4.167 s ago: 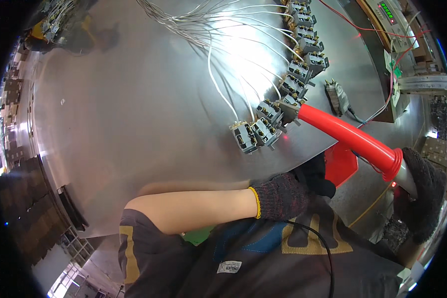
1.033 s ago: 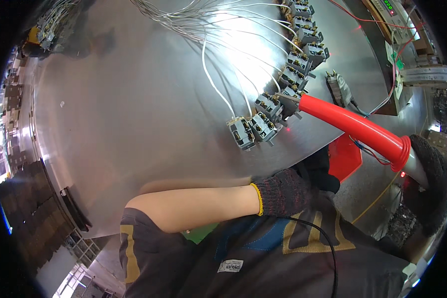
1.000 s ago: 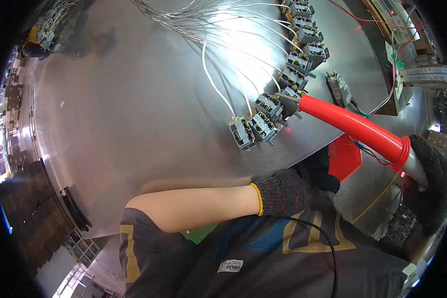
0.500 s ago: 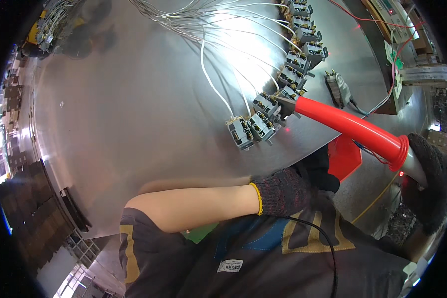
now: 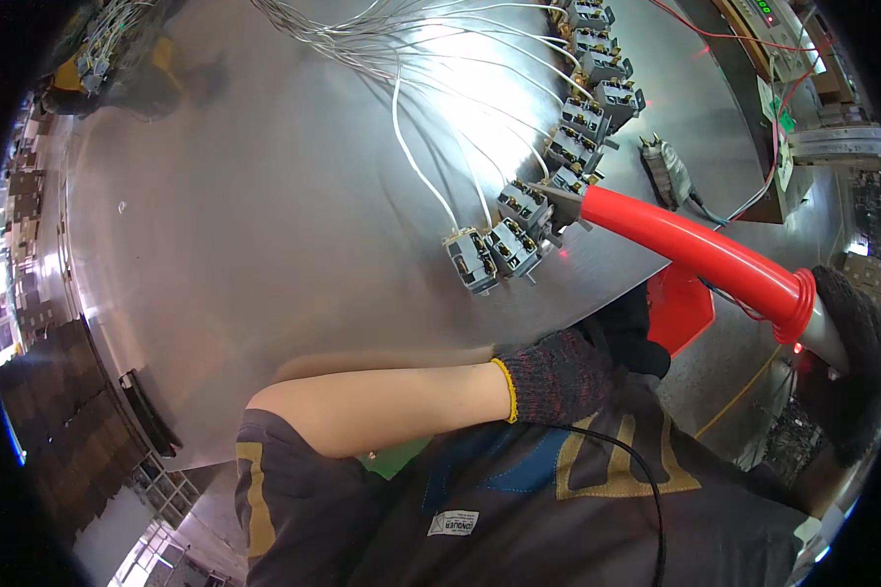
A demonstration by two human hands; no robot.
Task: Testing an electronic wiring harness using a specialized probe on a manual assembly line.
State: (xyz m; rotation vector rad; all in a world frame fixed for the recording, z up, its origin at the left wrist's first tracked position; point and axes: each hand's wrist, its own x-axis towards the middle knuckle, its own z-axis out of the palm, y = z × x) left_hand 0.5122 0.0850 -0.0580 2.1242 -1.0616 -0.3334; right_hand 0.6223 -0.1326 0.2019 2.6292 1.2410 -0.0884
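Observation:
My right hand, in a dark knit glove at the right edge, is closed round the grey end of a long red-handled tool; its exact kind is unclear. The tool's tapered grey metal tip is against a small grey socket module with brass-coloured contacts. Two similar modules, a left one and a middle one, lie beside it, white wires running from them. My left hand, gloved with a yellow cuff, is bent across in front of my body at the table edge; its fingers are hidden.
More socket modules stand in a row towards the back, joined to a bundle of white wires. A grey plug with a cable lies near the metal table's right edge. Beyond are red wires and a device. A red bin sits below.
My right hand and the tool's handle end have shifted slightly right and down. The tip stays at the same module, and my left arm has hardly moved.

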